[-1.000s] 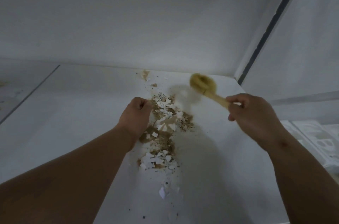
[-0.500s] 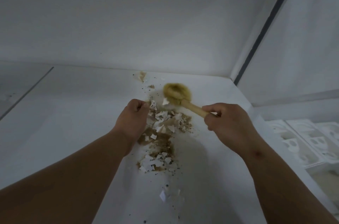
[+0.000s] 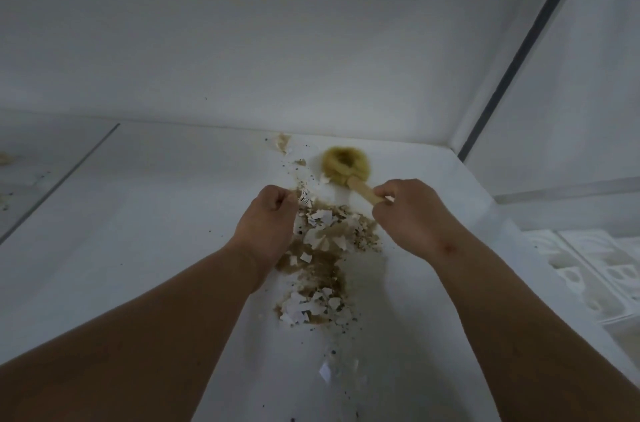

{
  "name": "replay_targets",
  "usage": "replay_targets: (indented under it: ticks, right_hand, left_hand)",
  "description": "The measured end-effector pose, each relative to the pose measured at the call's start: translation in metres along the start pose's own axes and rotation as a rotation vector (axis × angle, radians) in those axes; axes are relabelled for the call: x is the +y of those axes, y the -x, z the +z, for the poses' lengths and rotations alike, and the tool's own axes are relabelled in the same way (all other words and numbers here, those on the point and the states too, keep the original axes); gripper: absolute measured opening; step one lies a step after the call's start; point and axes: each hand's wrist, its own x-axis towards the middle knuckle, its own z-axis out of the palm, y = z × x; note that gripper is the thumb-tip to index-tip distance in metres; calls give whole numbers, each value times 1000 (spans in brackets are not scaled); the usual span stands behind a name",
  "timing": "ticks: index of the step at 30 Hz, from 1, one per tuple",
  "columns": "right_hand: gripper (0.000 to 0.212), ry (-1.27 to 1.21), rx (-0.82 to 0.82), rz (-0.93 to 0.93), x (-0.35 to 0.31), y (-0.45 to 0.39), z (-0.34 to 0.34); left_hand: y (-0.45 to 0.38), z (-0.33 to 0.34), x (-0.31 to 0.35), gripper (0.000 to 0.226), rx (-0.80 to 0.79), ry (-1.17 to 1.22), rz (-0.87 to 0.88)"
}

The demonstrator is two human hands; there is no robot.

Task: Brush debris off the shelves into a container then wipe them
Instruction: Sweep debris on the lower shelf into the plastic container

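**Brushing stage under way; wiping not begun**

White shelf point(image 3: 138, 248) is carrying debris point(image 3: 322, 248) piled at centre; no container is showing. Right hand point(image 3: 412, 217) is gripping round brush point(image 3: 346, 163) by its handle at the pile's far end. Left hand point(image 3: 273, 221) is curling beside a paper scrap; whether it is pinching it, I cannot tell.

A plain white back wall point(image 3: 277, 23) fills the upper part of the view, lit dimly and evenly with a grey cast. It meets a white side panel point(image 3: 595, 82) at the right, where a dark vertical strip point(image 3: 519, 51) runs along the corner. Low on the right lies a white moulded tray with recessed compartments point(image 3: 595, 269). At far left a thin dark seam point(image 3: 65, 179) crosses the white surface.
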Motion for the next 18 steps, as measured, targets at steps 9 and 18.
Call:
replay_targets:
  ticks: [9,18]
  right_hand:
    - [24,-110,214,163,2,-28,-7]
    - [16,-21,6,96,-25,-88,33]
  left_hand:
    - [2,1,-2,15,7,19,-6]
    - [1,0,-2,15,4,-3,23]
